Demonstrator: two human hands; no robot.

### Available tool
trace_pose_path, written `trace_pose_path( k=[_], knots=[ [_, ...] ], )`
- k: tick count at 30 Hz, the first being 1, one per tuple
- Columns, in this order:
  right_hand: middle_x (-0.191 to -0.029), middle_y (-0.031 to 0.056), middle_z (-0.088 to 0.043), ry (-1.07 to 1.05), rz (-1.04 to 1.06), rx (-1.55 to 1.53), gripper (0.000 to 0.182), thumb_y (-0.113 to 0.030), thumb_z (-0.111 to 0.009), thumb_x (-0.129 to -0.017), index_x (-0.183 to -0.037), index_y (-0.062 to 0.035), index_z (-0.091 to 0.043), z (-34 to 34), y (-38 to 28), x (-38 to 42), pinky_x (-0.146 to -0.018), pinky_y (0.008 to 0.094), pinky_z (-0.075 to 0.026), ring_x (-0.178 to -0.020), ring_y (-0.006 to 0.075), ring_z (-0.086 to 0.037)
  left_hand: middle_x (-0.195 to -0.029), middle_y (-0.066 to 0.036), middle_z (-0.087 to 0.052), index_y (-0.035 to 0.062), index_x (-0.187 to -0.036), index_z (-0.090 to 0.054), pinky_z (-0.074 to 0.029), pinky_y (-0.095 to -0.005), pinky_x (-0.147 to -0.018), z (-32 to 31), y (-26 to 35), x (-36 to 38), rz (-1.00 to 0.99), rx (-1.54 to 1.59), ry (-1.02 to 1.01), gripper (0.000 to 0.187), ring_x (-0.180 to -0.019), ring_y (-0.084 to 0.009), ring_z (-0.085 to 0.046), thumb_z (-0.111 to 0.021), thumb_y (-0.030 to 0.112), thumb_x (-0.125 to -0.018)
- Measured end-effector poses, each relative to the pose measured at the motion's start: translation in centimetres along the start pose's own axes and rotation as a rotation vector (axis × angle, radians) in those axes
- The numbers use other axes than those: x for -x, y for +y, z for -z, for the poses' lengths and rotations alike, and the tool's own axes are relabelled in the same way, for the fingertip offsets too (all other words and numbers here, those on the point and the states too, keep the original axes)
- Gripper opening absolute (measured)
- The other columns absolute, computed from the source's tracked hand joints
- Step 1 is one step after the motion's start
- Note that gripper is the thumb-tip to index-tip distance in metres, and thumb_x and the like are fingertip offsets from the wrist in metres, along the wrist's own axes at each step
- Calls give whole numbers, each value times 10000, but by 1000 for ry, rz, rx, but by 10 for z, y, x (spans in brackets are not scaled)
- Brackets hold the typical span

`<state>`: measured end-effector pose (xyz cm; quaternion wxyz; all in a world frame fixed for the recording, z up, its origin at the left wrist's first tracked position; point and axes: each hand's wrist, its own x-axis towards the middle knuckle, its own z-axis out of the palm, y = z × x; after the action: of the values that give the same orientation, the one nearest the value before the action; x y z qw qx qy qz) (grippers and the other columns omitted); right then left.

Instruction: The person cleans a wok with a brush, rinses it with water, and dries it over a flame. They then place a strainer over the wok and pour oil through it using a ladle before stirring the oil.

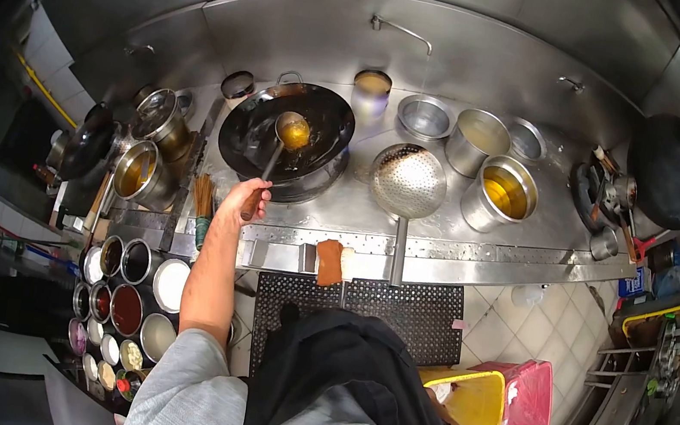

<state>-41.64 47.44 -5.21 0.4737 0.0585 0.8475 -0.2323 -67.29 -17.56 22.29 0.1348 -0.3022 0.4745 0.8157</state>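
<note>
My left hand (248,201) is closed round the wooden handle of a long ladle (275,157). The ladle's bowl holds yellow liquid that looks like oil and hangs over a black wok (234,132). Dark and glossy inside, the wok sits on a burner ring at the left of the steel range. To its right, a large perforated strainer (408,180) lies with its handle pointing toward me. Beyond it stands a steel pot of yellow oil (506,194). A little skin of my right arm shows low beside my apron, but the hand itself is out of sight.
A bamboo brush (202,202) lies left of my forearm, and a brown cloth (329,263) hangs over the front edge. Pans of sauces (127,310) fill the lower left. Yellow (486,407) and pink (534,405) bins stand at lower right. A tap (404,32) juts from the back wall.
</note>
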Motion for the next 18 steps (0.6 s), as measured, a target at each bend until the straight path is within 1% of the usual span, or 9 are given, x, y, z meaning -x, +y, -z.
trace_pose_path(
  k=[5,6,9,10,12,13,15,17,18],
  knots=[
    [-1038,215,-695,131,68,-146,408,-339,-623,-828,-1049,-3,-693,1,-35,-20,-825,399,-525,-954,341,-681,-617,36,-533,149,-942,-538,-377,-276,-462,27,2,-35,-56,-116,80,111,-466,-108,-459,-575,242,-894],
    [-1039,215,-696,159,80,-167,410,-336,-628,-822,-1047,0,-694,-5,-27,-44,-821,397,-526,-949,338,-684,-619,24,-542,152,-875,-528,-412,-300,-449,29,3,-34,-52,-139,116,90,-462,-119,-471,-577,225,-890],
    [-1070,164,-702,259,247,-99,420,-312,-629,-839,-1110,5,-679,-31,2,-140,-811,384,-530,-955,288,-687,-616,7,-544,145,-847,-528,-437,-328,-413,41,0,-32,-147,-265,165,91,-444,-139,-481,-579,211,-882],
    [-1071,166,-701,232,143,-211,409,-306,-621,-851,-1118,-2,-676,-12,-40,-108,-815,381,-530,-961,283,-685,-617,-15,-543,132,-853,-528,-437,-341,-375,45,0,-29,-162,-286,190,77,-426,-160,-484,-576,192,-864],
    [-1072,169,-700,210,-73,-439,388,-294,-603,-874,-1136,-16,-672,33,-142,-29,-824,375,-530,-973,273,-682,-635,-24,-541,109,-882,-533,-448,-333,-392,57,-4,-21,-185,-323,198,78,-450,-164,-495,-569,175,-862],
    [-1072,169,-700,209,-68,-427,388,-294,-603,-874,-1136,-16,-672,25,-136,-49,-824,375,-530,-973,273,-682,-654,-34,-539,86,-910,-538,-459,-325,-408,63,-6,-14,-204,-367,207,92,-474,-168,-507,-562,159,-859],
    [-1032,151,-710,275,92,-311,346,-295,-577,-903,-1102,-32,-684,-5,-108,-115,-805,370,-529,-910,257,-690,-658,-39,-530,70,-964,-528,-455,-319,-413,82,-13,-9,-227,-390,207,145,-477,-171,-507,-547,139,-838],
    [-981,135,-718,248,-25,-371,333,-312,-574,-913,-1073,-45,-692,7,-172,-65,-791,359,-528,-856,257,-690,-646,-39,-536,87,-870,-532,-426,-327,-378,92,-17,12,-250,-388,198,82,-424,-183,-491,-553,149,-820],
    [-956,127,-723,236,-84,-400,328,-320,-572,-918,-1058,-51,-696,17,-214,-30,-783,354,-528,-830,256,-689,-639,-33,-534,85,-875,-528,-426,-315,-378,98,-19,22,-235,-369,170,90,-425,-172,-492,-554,155,-827]
  ],
)
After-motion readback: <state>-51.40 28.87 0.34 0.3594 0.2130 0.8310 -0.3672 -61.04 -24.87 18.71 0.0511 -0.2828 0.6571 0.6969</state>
